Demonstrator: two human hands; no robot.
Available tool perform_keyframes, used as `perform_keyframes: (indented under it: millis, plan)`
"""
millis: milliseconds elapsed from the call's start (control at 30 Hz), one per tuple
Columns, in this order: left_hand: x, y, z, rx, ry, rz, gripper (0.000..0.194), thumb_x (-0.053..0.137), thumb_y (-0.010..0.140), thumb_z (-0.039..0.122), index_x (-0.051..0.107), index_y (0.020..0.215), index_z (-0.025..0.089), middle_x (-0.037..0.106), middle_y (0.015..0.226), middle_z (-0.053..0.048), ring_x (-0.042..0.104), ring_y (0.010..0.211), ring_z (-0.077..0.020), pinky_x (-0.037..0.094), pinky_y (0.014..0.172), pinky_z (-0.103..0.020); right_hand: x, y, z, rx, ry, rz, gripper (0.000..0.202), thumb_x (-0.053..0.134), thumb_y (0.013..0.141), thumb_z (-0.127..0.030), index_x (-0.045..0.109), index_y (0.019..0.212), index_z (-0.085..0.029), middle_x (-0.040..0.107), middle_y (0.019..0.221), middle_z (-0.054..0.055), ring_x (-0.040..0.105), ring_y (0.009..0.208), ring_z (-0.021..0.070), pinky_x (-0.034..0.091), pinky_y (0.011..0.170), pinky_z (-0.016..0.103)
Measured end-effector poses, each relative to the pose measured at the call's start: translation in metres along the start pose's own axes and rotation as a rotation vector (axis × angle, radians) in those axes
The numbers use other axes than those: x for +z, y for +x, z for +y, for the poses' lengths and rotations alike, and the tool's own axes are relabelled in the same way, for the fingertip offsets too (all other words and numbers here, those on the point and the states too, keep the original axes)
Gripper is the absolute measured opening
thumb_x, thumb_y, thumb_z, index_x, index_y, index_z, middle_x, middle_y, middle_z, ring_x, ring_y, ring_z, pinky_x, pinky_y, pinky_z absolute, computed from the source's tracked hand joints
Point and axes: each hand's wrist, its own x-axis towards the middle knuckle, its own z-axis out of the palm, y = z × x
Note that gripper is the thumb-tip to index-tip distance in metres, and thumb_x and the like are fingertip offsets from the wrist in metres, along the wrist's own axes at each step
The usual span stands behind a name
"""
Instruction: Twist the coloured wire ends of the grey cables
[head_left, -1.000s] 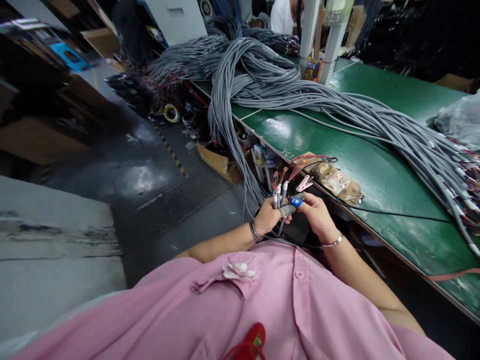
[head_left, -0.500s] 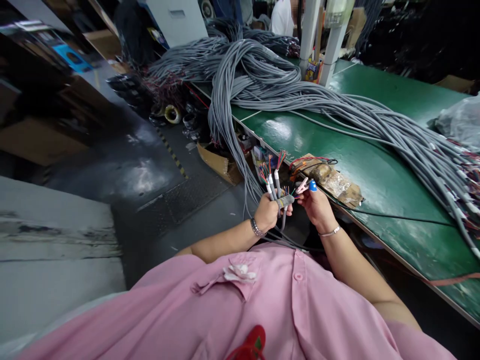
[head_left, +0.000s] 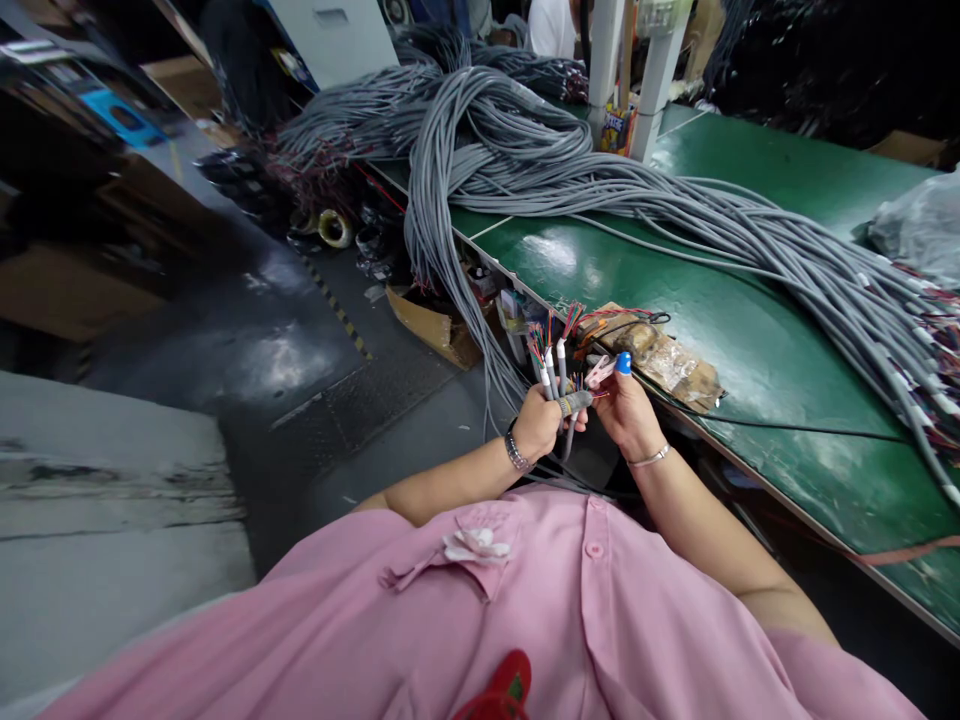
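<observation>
My left hand (head_left: 538, 424) is closed round several grey cables (head_left: 562, 362). Their stripped ends point upward, fanning out into thin coloured wires (head_left: 571, 318), and a grey cover wraps the thumb. Close by on the right, my right hand (head_left: 628, 408) is closed on a pale pink clip (head_left: 600, 372); its thumb wears a blue fingertip cover (head_left: 623, 363). Fine reddish wire ends (head_left: 600, 395) show in the small gap between the hands. Whether the right fingers touch those wires is hidden.
A large bundle of grey cables (head_left: 517, 150) lies across the green table (head_left: 787, 400) and hangs over its edge. A taped cardboard piece (head_left: 675, 368) with a black lead lies by the hands. Below is an open carton (head_left: 431, 325). Someone in white (head_left: 551, 28) is at the back.
The whole view has shifted slightly. My right hand has tilted a little with the pink clip, and the wire ends between the hands lie differently. Both hands keep their hold.
</observation>
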Motion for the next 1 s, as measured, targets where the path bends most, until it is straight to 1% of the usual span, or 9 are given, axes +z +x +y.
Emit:
perform_keyframes:
  millis: [167,233,333,433,567,633,733,900,1000]
  plan:
    - [-0.003,-0.006,0.002,-0.019,-0.017,0.051,0.037,0.080,0.058,0.041,0.056,0.067,0.014,0.058,0.051,0.001,0.054,0.042,-0.0107,0.046,0.041,-0.023,-0.016,-0.011,-0.002,0.151,-0.040,-0.063,0.053,0.055,0.074,-0.073,0.065,0.080,-0.021,0.065,0.076,0.002,0.057,0.062,0.0119,0.050,0.059,0.025]
    - [-0.006,-0.010,0.001,-0.023,-0.030,0.072,0.039,0.081,0.056,0.041,0.056,0.069,0.014,0.059,0.052,0.001,0.056,0.043,-0.0116,0.049,0.043,-0.025,-0.022,-0.019,-0.003,0.192,-0.079,-0.112,0.054,0.056,0.073,-0.073,0.065,0.084,-0.021,0.066,0.081,0.003,0.059,0.066,0.0127,0.050,0.061,0.026]
    - [-0.012,-0.016,-0.003,-0.017,-0.011,0.058,0.039,0.080,0.059,0.043,0.057,0.071,0.014,0.060,0.053,0.000,0.056,0.044,-0.0117,0.050,0.045,-0.025,-0.025,-0.034,-0.003,0.201,-0.163,-0.227,0.043,0.069,0.071,-0.060,0.066,0.089,-0.021,0.066,0.087,0.004,0.058,0.070,0.0132,0.050,0.065,0.028]
    - [-0.015,-0.020,-0.008,0.000,0.033,0.029,0.038,0.077,0.062,0.045,0.058,0.069,0.013,0.062,0.054,-0.001,0.056,0.044,-0.0113,0.049,0.045,-0.025,-0.018,-0.048,-0.001,0.120,-0.273,-0.266,0.030,0.075,0.073,-0.041,0.066,0.093,-0.021,0.065,0.079,0.001,0.056,0.065,0.0117,0.047,0.065,0.027]
    - [-0.017,-0.023,-0.012,0.019,0.075,0.029,0.038,0.076,0.064,0.047,0.059,0.070,0.013,0.063,0.056,-0.002,0.059,0.046,-0.0125,0.048,0.045,-0.024,-0.009,-0.056,0.003,0.034,-0.355,-0.260,0.023,0.069,0.079,-0.036,0.063,0.097,-0.022,0.064,0.071,0.000,0.058,0.065,0.0139,0.043,0.061,0.027]
    - [-0.018,-0.024,-0.014,0.011,0.082,0.031,0.038,0.077,0.063,0.046,0.058,0.071,0.014,0.064,0.056,-0.001,0.060,0.047,-0.0131,0.049,0.045,-0.024,-0.009,-0.057,0.005,0.002,-0.393,-0.214,0.022,0.071,0.077,-0.036,0.065,0.094,-0.022,0.064,0.073,0.000,0.057,0.064,0.0130,0.042,0.060,0.026]
    - [-0.019,-0.025,-0.015,-0.007,0.091,0.036,0.037,0.078,0.062,0.044,0.058,0.072,0.014,0.064,0.056,-0.001,0.060,0.047,-0.0131,0.050,0.046,-0.024,-0.009,-0.055,0.006,-0.042,-0.434,-0.126,0.020,0.075,0.073,-0.037,0.067,0.083,-0.022,0.063,0.074,-0.001,0.052,0.062,0.0111,0.042,0.059,0.025]
    - [-0.017,-0.028,-0.013,-0.048,0.121,-0.016,0.037,0.080,0.060,0.042,0.059,0.071,0.013,0.064,0.057,-0.002,0.061,0.049,-0.0134,0.049,0.046,-0.023,-0.006,-0.053,0.009,-0.054,-0.468,-0.099,0.022,0.074,0.072,-0.040,0.065,0.077,-0.021,0.061,0.067,-0.002,0.050,0.057,0.0115,0.041,0.056,0.026]
    - [-0.016,-0.027,-0.012,-0.041,0.105,0.004,0.038,0.079,0.060,0.043,0.059,0.070,0.013,0.063,0.056,-0.001,0.060,0.046,-0.0123,0.048,0.045,-0.023,-0.005,-0.052,0.010,-0.080,-0.478,-0.053,0.023,0.075,0.071,-0.040,0.064,0.073,-0.020,0.058,0.063,-0.003,0.047,0.055,0.0104,0.039,0.053,0.024]
